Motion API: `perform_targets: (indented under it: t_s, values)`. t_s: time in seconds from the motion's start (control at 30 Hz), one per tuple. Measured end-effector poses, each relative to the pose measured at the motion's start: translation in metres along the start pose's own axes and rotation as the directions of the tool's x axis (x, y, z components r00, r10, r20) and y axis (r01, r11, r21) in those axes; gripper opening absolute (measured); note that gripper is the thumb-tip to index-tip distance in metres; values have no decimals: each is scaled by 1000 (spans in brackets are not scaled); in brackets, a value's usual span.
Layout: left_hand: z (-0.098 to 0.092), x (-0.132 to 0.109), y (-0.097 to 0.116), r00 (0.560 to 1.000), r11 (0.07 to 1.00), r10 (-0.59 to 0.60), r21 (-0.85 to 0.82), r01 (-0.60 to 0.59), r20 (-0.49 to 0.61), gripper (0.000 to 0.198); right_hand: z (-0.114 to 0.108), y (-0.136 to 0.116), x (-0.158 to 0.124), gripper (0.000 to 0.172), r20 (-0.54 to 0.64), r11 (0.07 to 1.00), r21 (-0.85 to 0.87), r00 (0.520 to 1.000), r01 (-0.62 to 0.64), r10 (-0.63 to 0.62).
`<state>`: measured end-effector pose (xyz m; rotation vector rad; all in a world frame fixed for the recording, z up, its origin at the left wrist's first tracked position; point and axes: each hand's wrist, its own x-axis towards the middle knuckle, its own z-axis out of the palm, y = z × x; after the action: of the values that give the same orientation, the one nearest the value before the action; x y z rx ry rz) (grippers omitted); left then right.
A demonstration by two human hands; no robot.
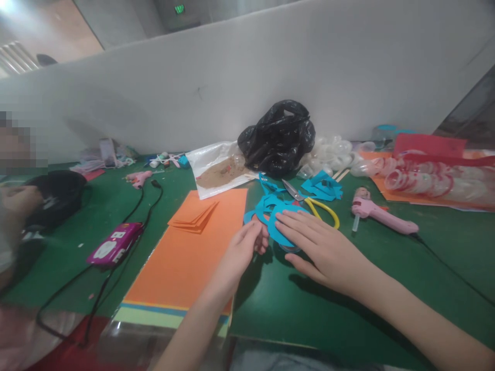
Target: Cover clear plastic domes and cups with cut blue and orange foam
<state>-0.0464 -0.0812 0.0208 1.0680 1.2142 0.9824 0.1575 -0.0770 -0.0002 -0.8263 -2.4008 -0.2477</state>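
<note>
My right hand (pixel 313 245) lies flat with its fingers stretched out on top of a blue paper disc (pixel 280 229). Under the disc the rim of a round, clear object shows; the rest of it is covered. Just left of the disc, my left hand (pixel 251 242) has its fingers curled together, and what they hold, if anything, is hidden. Blue paper scraps (pixel 268 202) lie right behind both hands. Scissors with yellow handles (pixel 323 211) rest beside the disc, blades pointing away. More cut blue paper (pixel 323 186) sits behind the scissors.
Orange paper sheets (pixel 178 268) lie at left. A pink glue gun (pixel 381 214) with a cord rests at right. Behind are a black plastic bag (pixel 280 139), brown material on white plastic (pixel 220 172) and clear cups (pixel 425 180). A purple power strip (pixel 115 245) lies near another person's hand (pixel 23 201).
</note>
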Motion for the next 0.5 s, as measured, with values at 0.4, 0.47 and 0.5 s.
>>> perform_targets:
  t_s: [0.4,0.47,0.5]
  values:
    - [-3,1,-4,999,999,33,24,-33,-10,35,-1,-1,1,46,3,1000,-3,1000,6,-6]
    - [-3,1,-5,999,999,43,32,-42,-14,35,-1,-2,1,47,-28,999,-31,999,16,-17]
    - [-3,1,-5,999,998,47,39,-47,-17,35,-1,-2,1,49,-48,999,-43,999,20,-22]
